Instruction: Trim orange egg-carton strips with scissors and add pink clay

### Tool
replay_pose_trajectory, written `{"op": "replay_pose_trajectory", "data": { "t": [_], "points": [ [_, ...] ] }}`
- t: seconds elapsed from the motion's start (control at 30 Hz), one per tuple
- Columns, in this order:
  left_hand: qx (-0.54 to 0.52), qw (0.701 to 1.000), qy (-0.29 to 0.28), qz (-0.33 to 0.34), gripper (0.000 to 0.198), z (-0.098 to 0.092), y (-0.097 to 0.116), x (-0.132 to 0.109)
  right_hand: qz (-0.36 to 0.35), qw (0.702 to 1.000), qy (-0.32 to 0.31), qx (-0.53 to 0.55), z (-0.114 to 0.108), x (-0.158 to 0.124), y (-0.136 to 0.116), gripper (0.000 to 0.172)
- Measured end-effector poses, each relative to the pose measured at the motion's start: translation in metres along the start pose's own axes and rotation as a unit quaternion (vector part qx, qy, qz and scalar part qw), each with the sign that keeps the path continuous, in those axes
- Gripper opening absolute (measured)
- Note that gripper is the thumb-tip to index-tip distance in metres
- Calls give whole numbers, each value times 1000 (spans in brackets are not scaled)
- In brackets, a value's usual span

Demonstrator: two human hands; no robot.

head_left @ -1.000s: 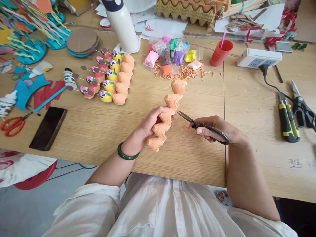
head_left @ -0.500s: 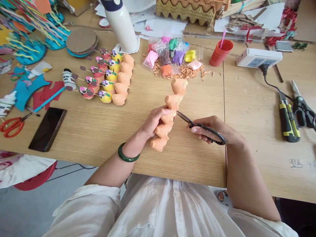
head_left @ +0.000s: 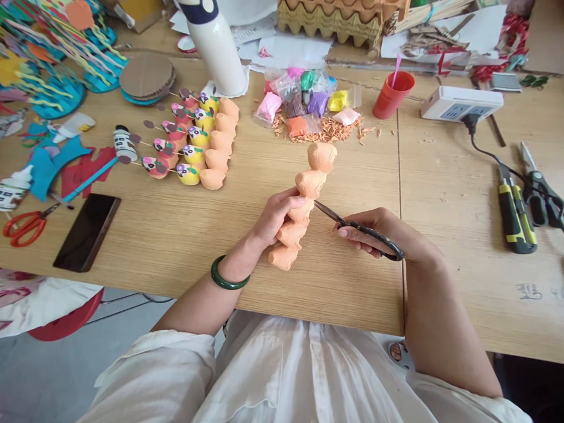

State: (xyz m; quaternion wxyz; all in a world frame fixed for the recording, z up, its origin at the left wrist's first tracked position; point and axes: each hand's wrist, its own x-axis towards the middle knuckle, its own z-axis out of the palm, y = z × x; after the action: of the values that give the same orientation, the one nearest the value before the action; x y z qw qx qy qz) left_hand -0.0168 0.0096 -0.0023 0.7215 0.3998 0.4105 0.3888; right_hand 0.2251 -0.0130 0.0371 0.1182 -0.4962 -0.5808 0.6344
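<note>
orange strip [head_left: 309, 183] held mid-length, seemingly for steadiness
left hand [head_left: 275, 217] fingers pinch it; right hand [head_left: 381, 232] fingers grip scissors [head_left: 328, 211]

We have a wood-grain table [head_left: 352, 294] before us, with a dark seam [head_left: 400, 176] running down its right-hand part. On the left lie a black smartphone [head_left: 87, 232], red-handled scissors [head_left: 42, 215] and a white squeeze bottle [head_left: 14, 189]. Farther in, we see a stack of round cardboard discs [head_left: 146, 71] and an egg-carton piece [head_left: 215, 160] with cups in red, yellow and orange. Orange shavings [head_left: 328, 131] are scattered near a red cup [head_left: 389, 101]. Right of the seam, we find a white power strip [head_left: 442, 106], a black-and-yellow hand tool [head_left: 513, 214] and black-handled scissors [head_left: 534, 180].
</note>
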Motion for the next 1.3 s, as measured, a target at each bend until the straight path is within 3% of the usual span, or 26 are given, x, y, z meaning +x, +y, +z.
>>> {"op": "replay_pose_trajectory", "data": {
  "t": [0.2, 0.37, 0.43, 0.57, 0.73, 0.97, 1.3],
  "points": [
    [-21, 999, 5, -31, 21, 3, 6, -3, 17, 1000, 12, -19, 2, 0, -2, 50],
    [-31, 998, 18, -45, 29, 3, 9, -2, -13, 992, 122, 5, 7, -1, -4, 53],
    [-28, 999, 18, -36, 28, 3, 8, -2, -43, 989, 135, 44, 7, -3, -5, 55],
    [-31, 999, 30, -8, 28, 5, 6, -2, -72, 986, 98, 110, 11, -2, -5, 55],
    [-37, 998, 58, -4, 28, 7, 5, -2, -53, 980, 48, 188, 26, 5, -4, 53],
    [9, 993, 111, 50, 22, 7, 0, -1, -43, 961, -41, 270, 40, 11, -5, 67],
    [85, 977, 152, 127, 13, 11, -8, -7, -53, 949, -36, 307, 47, 11, -7, 63]
  ]
}}
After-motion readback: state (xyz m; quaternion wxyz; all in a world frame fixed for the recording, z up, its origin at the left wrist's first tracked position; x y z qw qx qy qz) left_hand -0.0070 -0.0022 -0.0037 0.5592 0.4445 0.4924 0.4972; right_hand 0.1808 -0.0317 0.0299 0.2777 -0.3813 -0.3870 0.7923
